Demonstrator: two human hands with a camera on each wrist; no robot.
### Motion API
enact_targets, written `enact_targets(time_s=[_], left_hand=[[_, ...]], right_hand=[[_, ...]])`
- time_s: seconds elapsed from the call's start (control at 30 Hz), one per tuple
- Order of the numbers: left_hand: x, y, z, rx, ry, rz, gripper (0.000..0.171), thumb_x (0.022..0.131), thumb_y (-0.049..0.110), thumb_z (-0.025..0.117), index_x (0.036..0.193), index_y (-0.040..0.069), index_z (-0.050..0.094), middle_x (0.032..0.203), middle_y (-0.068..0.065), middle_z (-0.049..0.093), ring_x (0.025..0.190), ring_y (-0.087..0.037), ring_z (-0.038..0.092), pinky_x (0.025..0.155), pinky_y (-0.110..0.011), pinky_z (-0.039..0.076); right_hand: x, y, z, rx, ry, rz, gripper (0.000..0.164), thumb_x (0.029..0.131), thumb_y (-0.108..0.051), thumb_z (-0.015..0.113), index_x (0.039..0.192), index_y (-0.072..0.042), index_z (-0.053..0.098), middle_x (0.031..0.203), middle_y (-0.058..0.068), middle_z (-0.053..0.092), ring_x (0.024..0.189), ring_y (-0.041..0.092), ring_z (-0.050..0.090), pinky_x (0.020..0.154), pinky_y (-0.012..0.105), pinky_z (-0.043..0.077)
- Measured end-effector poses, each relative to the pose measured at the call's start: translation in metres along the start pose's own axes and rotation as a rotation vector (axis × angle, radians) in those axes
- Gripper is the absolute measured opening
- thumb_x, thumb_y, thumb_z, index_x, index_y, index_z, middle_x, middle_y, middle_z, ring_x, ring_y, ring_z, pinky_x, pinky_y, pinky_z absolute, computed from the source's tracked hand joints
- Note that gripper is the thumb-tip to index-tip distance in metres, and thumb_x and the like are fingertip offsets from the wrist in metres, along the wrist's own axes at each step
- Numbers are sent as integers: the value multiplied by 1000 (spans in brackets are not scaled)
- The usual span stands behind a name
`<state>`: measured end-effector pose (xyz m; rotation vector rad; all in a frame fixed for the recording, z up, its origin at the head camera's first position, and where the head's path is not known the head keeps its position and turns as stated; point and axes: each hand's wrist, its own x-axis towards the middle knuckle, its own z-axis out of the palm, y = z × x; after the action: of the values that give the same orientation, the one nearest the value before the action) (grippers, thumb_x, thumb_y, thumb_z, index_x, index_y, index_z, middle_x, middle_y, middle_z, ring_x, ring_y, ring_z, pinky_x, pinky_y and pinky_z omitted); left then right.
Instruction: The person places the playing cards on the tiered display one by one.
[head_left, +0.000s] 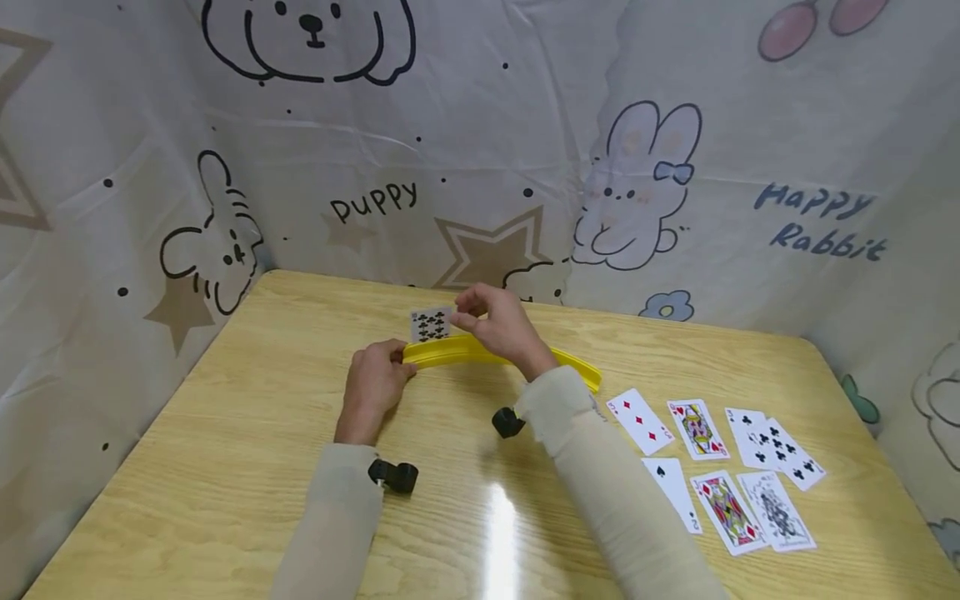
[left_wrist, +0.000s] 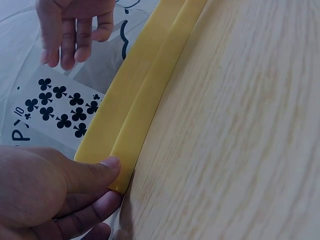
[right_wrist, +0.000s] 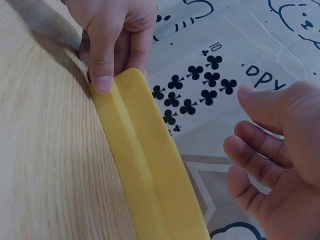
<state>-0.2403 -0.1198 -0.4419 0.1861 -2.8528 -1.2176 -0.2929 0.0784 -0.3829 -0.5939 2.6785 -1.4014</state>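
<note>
A curved yellow playing card holder [head_left: 450,350] stands on the table, with a ten of clubs [head_left: 430,324] upright in it near its left end. My left hand [head_left: 375,379] grips that left end; in the left wrist view the thumb [left_wrist: 111,164] lies on the holder's front face. Beside the card is my right hand [head_left: 501,323], its fingers loosely bent and apart with nothing between them. In the right wrist view the thumb tip [right_wrist: 246,94] is close to the card's edge; whether it touches cannot be told.
Face-up cards lie on the wooden table [head_left: 225,450] at the right: a diamond card [head_left: 639,420], a queen-like heart card [head_left: 699,429], two overlapping club cards [head_left: 750,437], a two of spades [head_left: 672,493], a diamond face card [head_left: 729,512] and a joker-like card [head_left: 777,512]. A printed cloth [head_left: 465,125] hangs behind.
</note>
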Motion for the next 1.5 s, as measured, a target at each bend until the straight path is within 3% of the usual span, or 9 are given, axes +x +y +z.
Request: enact_targets(time_s=[0.33,0.57,1.1,1.5], left_hand=[[0,0,-3,-12,13,-28,40,93,12,73,131,0,64,114,-18,68,100,-28,62,90,-44,50],[1,2,-3,-7,24,-8,41,92,11,74,130,-1,64,113,-18,69,100,-29,63,90,-44,50],[-1,4,-1,-1,21,-4,40,92,10,73,129,-2,64,113,-19,69,100,-29,63,90,-45,50],[-3,5,2,-1,7,-17,41,93,11,73,131,-2,63,114,-20,68,102,-30,63,90,-45,50]], right_hand=[[-12,2,-16,-39,-7,-26,21,96,-21,70,112,-8,67,106,3,65,96,20,59,81,36,51],[-21,5,-31,-82,-19,-31,27,96,-23,70,116,-6,67,112,9,66,97,22,59,82,37,51],[-57,15,-65,-108,23,43,33,94,-27,72,118,-5,66,115,10,66,99,23,59,84,39,50],[-82,27,-84,-189,40,91,35,94,-26,72,120,-3,67,115,13,67,100,25,60,87,42,49]])
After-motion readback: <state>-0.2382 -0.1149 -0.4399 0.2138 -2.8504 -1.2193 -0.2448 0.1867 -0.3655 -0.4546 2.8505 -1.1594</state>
